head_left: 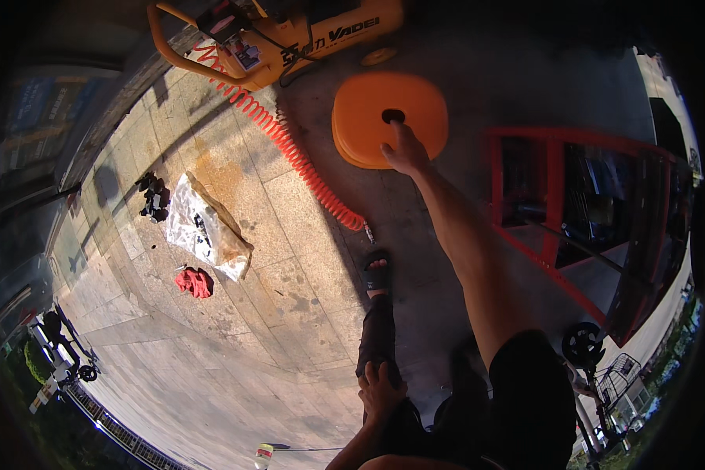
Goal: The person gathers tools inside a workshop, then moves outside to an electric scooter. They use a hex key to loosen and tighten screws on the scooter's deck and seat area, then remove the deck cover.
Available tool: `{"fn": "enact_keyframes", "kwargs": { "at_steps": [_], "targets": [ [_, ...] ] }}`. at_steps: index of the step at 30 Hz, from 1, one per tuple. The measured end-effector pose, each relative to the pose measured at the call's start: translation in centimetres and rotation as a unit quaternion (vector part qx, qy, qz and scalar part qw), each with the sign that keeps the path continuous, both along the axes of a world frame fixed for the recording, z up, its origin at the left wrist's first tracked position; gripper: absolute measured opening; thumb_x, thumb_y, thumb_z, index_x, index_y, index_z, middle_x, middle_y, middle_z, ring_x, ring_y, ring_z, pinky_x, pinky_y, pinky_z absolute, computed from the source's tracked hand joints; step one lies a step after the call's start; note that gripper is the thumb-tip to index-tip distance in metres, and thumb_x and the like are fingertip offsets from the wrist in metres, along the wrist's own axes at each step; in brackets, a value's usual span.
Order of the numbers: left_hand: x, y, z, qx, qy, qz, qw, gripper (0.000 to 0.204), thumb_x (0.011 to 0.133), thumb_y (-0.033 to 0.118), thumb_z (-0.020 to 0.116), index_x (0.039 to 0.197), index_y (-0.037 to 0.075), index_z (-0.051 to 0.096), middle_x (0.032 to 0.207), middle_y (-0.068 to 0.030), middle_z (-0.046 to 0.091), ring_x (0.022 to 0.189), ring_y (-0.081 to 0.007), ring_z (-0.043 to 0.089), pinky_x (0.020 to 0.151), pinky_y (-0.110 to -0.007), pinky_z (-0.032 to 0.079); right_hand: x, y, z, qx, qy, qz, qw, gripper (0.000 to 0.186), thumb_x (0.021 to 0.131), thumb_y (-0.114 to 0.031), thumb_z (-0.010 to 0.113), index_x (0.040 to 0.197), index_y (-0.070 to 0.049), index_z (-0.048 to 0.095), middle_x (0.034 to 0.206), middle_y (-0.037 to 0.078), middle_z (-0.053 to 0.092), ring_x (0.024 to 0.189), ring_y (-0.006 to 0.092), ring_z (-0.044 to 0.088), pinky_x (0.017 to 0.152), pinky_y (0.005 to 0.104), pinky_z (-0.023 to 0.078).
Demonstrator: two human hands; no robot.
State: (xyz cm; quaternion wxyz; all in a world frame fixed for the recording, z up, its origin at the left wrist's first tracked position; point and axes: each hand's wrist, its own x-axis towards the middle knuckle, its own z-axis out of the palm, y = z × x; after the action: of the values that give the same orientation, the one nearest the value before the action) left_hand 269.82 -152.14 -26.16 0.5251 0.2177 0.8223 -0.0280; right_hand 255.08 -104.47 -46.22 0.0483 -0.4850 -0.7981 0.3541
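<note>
My right hand (405,150) reaches far forward onto an orange plastic stool (368,110). Its fingers rest at the dark hole in the middle of the seat, gripping the seat there. My left hand (380,389) lies flat on my left knee, fingers spread, holding nothing. My left foot in a dark sandal (377,276) stands on the paved ground below the stool.
An orange air compressor (290,35) stands at the top, with a coiled red hose (301,160) running down to near my foot. A crumpled sheet (205,227), a red rag (194,282) and small dark parts (153,196) lie left. A red tool cart (595,219) stands right.
</note>
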Motion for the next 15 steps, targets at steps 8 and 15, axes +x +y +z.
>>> {"fn": "enact_keyframes", "kwargs": {
  "at_steps": [8,15],
  "targets": [
    [-4.4,1.1,-0.5,0.019,0.018,-0.039,0.999,0.070,0.072,0.039,0.073,0.133,0.014,0.048,0.147,-0.0200,0.031,0.127,-0.0451,0.035,0.096,-0.057,0.040,-2.5,2.1,1.8,-0.097,-0.138,0.069,0.983,0.066,0.071,-0.040,0.076,0.119,0.002,0.056,0.121,0.021,0.060,0.110,0.0329,0.061,0.093,0.0411,0.050],
    [-3.9,0.4,-0.5,0.032,0.017,-0.119,0.992,0.077,0.071,0.038,0.076,0.135,0.012,0.043,0.142,-0.0209,0.034,0.121,-0.0476,0.042,0.093,-0.055,0.045,11.9,-14.7,10.5,-0.155,0.015,0.009,0.988,0.045,0.072,-0.029,0.074,0.109,-0.008,0.059,0.112,0.013,0.057,0.103,0.0331,0.061,0.085,0.0434,0.051]
  ]
}}
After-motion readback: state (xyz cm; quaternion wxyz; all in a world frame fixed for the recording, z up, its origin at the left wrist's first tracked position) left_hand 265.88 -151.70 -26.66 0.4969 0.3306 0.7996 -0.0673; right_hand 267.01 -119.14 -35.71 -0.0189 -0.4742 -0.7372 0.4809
